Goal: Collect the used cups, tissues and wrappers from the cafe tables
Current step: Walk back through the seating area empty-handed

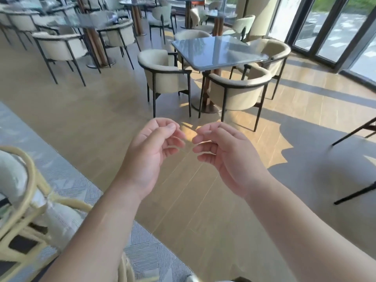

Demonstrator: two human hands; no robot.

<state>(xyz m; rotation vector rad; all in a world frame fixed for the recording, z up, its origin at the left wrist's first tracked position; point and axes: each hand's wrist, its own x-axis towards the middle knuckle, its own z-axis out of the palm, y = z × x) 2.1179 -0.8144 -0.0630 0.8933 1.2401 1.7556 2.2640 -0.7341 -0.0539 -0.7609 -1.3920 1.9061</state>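
Your left hand (151,151) and right hand (225,153) hover palm-up over the wooden plank floor (97,127), fingers loosely curled, each grip relaxed on nothing. Ahead stands the square grey glossy-topped bench (218,51), ringed by cream upholstered black-framed chairs (162,74).

Chairs (162,72) ring the table (219,51), windows (333,27) probably right.
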